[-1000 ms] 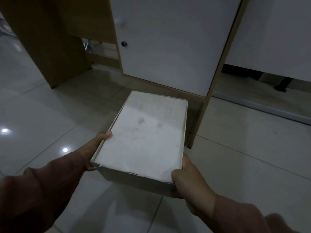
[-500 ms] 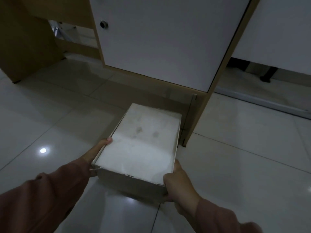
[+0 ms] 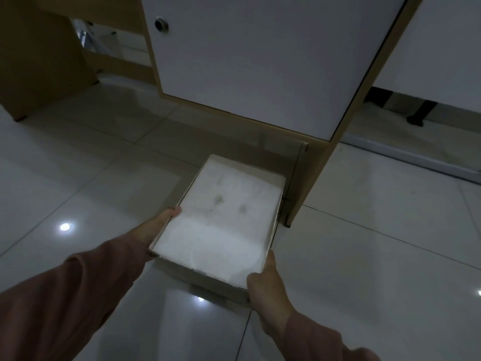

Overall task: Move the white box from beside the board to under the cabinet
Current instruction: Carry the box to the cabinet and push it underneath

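The white box [image 3: 223,217], flat with a smudged lid, lies low over the tiled floor in the middle of the view. Its far end reaches toward the gap below the cabinet [image 3: 260,61], a white door with a round lock in a wooden frame. My left hand [image 3: 158,225] grips the box's left side with the fingers underneath. My right hand [image 3: 268,287] holds its near right corner. Whether the box rests on the floor cannot be told.
The cabinet's wooden side panel [image 3: 312,183] stands just right of the box. A wooden desk panel [image 3: 39,61] rises at the far left. Glossy floor tiles [image 3: 78,191] spread all around. A white board [image 3: 442,48] with dark legs beneath it is at the right.
Both hands have lowered the box and pushed it forward toward the gap under the cabinet; my view has dropped closer to the floor.
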Motion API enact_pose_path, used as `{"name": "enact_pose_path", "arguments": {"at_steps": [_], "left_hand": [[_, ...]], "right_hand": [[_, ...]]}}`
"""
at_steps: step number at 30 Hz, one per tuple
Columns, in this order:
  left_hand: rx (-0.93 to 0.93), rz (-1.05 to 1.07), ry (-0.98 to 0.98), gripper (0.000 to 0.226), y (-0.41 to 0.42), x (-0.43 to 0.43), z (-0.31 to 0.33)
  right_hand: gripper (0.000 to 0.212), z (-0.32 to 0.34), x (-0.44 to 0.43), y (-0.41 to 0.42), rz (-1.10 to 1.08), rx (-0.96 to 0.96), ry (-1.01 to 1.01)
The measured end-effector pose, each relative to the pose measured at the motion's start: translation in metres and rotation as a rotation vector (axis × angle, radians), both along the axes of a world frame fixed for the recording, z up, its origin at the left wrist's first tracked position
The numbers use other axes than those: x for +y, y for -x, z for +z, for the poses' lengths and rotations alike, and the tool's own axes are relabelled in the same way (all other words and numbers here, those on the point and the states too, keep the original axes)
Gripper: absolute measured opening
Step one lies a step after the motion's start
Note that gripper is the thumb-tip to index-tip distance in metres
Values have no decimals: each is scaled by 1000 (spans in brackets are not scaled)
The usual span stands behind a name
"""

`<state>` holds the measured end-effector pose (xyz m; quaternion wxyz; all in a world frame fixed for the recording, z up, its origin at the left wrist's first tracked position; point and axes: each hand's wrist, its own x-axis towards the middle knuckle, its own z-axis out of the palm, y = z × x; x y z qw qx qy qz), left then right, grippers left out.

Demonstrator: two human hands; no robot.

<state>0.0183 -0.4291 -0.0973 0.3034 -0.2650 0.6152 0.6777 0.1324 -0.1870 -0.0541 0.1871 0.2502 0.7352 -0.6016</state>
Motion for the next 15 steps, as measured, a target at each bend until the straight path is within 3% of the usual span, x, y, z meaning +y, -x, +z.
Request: {"name": "enact_pose_path", "arguments": {"at_steps": [7, 9, 11, 13, 15], "left_hand": [[92, -9, 134, 53, -9, 4, 16], [200, -8, 230, 38, -14, 8, 20], [425, -120, 471, 15, -21, 9, 24], [635, -310, 639, 27, -32, 9, 25], [713, -457, 742, 62, -44, 8, 24]], "right_hand": [[74, -3, 8, -4, 153, 9, -92], [80, 0, 9, -7, 226, 89, -250], [79, 0, 10, -11, 363, 237, -433], [68, -1, 12, -12, 556, 347, -622], [56, -2, 14, -10, 730, 381, -782]]}}
